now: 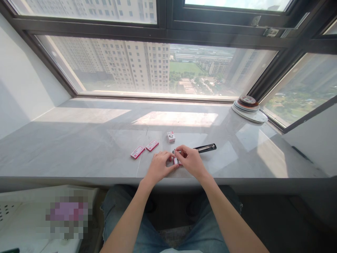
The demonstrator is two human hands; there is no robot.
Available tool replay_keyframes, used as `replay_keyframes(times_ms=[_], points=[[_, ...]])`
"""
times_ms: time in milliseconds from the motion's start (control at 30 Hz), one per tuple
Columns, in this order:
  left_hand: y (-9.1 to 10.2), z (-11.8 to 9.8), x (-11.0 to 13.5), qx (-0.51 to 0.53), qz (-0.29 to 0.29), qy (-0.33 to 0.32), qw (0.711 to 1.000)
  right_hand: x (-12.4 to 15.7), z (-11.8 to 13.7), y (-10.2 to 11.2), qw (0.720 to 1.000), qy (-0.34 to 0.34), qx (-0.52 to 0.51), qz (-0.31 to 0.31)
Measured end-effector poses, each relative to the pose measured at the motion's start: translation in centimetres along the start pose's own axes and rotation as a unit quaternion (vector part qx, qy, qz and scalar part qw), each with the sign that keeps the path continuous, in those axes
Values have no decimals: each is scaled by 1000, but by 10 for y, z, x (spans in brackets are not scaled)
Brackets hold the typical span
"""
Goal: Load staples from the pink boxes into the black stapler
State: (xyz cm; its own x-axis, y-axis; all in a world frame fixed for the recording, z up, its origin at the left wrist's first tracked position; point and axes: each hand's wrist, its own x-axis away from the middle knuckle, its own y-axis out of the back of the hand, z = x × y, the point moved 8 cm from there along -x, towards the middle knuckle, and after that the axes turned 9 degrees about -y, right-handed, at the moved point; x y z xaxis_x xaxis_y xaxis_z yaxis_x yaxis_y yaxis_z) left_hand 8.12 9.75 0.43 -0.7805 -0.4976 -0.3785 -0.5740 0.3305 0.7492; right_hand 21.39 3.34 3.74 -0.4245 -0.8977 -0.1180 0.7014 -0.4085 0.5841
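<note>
Left hand [161,164]: fingers gripping a small red-and-white box [176,160]. Right hand [191,161]: fingers at its top, grip indiscernible. Just beyond: white carton [171,136].

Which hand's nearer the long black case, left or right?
Right. The right hand is immediately left of the black case, blocking its left end from view; contact unclear. The left hand is farther left, beyond the right.

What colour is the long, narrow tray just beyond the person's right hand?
The tray is black, showing best in the head view, the only one here.
</note>
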Motion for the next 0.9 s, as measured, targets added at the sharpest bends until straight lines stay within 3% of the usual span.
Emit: replay_keyframes(times_ms=[133,433,600,700,800,900], points=[[-1,2,-1,3,1,3,1000,9,-3,-5,993,29,66,92],[-1,4,1,11,3,7,1000,9,-3,-10,977,78,165,114],[-1,4,0,28,13,10,999,9,-4,-7,970,66,187,140],[3,5,4,49,16,11,999,15,-16,11,977,34,179,108],[11,12,12,48,13,42,998,24,-47,35,977,-53,200,43],[14,14,17,9,21,62,998,32,-70,37,974,-91,197,61]])
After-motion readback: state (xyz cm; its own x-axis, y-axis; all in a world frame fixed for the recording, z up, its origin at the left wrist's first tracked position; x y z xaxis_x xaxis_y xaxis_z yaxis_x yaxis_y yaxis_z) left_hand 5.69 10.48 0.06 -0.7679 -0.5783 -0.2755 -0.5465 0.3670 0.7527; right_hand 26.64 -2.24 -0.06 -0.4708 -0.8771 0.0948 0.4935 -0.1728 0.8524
